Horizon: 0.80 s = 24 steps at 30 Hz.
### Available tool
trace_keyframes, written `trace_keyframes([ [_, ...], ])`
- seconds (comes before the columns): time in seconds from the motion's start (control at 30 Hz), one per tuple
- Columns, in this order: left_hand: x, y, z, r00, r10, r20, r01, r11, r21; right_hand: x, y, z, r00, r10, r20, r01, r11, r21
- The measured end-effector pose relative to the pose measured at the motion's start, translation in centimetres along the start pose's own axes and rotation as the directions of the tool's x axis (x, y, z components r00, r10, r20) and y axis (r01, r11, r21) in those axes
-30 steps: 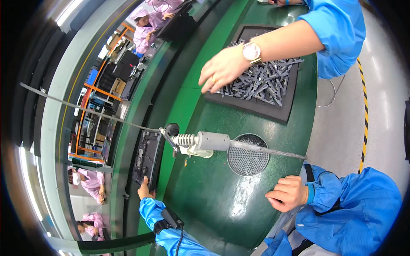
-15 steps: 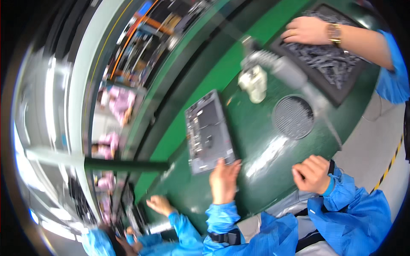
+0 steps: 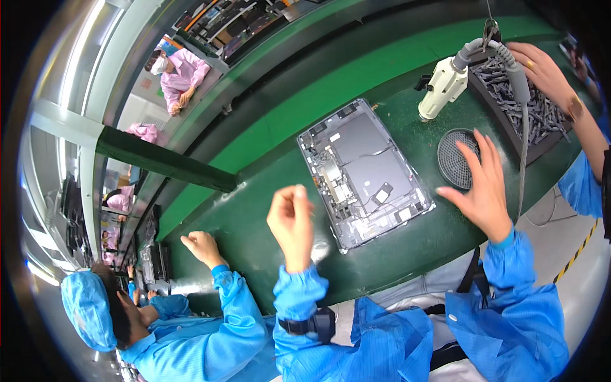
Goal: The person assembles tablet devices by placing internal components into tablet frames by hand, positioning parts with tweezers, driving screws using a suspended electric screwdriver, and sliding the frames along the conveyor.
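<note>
An opened, flat, tablet-like device point(image 3: 366, 175) lies on the green bench with its boards, cables and dark panels exposed. Beside its near left edge, my left hand point(image 3: 291, 223) is raised apart from it with curled fingers; whatever they might hold is hidden. My right hand point(image 3: 487, 191), thumb and fingers spread, hovers empty to the right of the device. A round dark dish with a grid pattern point(image 3: 450, 159) is nearest to it, partly covered by the fingers. Beyond the dish hangs a cream-coloured handheld tool point(image 3: 443, 89) on a grey ribbed hose.
At far right, another person's hand point(image 3: 541, 70) is over a black tray point(image 3: 541, 153) of small dark strips. A co-worker in blue point(image 3: 191, 337) sits at my left. A dark green beam point(image 3: 165, 159) reaches the bench. A grey cable point(image 3: 524, 153) hangs beside my right hand.
My left hand has let go of the device's near edge and curled up. My right hand has moved forward toward the round dish and opened. The view has shifted, and the device appears turned.
</note>
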<state>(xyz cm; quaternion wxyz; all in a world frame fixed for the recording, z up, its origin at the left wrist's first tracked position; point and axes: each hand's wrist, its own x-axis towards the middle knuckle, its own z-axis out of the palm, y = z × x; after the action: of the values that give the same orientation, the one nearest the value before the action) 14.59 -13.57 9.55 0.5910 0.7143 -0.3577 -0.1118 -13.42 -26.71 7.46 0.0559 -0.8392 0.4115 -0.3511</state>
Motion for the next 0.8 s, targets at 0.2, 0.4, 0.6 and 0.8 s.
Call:
trace_keyframes([
  [0.2,2.3,-5.7,0.9,0.999,0.0,0.046,-0.004,0.996,0.087,1.7,1.5,2.5,0.962,0.226,0.153,-0.209,0.971,-0.119],
  [0.4,2.0,-4.1,1.3,0.976,0.187,0.11,-0.205,0.962,0.182,1.0,0.3,0.9,0.996,-0.019,0.085,0.035,0.982,-0.187],
  [0.6,1.0,-2.3,0.6,0.888,0.394,0.237,-0.433,0.889,0.146,4.5,-7.1,3.4,0.879,-0.347,0.327,0.273,0.928,0.253],
  [0.8,0.5,-1.9,0.7,0.803,0.48,0.354,-0.547,0.829,0.117,6.3,-7.1,4.3,0.807,-0.277,0.522,0.157,0.952,0.262],
])
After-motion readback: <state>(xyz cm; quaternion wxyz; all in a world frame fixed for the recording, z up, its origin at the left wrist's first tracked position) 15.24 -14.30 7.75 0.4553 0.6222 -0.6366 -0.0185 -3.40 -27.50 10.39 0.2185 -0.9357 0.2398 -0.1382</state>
